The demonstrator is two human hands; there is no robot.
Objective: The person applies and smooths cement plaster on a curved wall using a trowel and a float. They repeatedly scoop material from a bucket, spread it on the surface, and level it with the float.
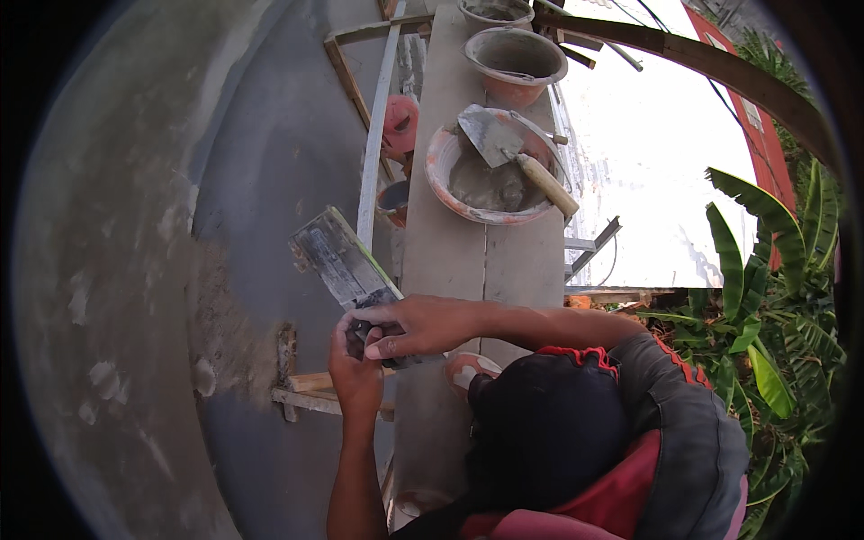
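- While both hands met at the wall, the left hand (355, 373) had its fingers wrapped around the handle of a plastering float (342, 261)
- the right hand (418, 326) lay over the float's near end, fingers curled onto it
- the float's flat blade angled up and left, against the grey plastered wall (261, 135)
- a scaffold plank (468, 252) ran just to the right
- further along the plank sat a mortar pan (490, 175) with a trowel (508, 148) resting in it, and a bucket (515, 58) beyond
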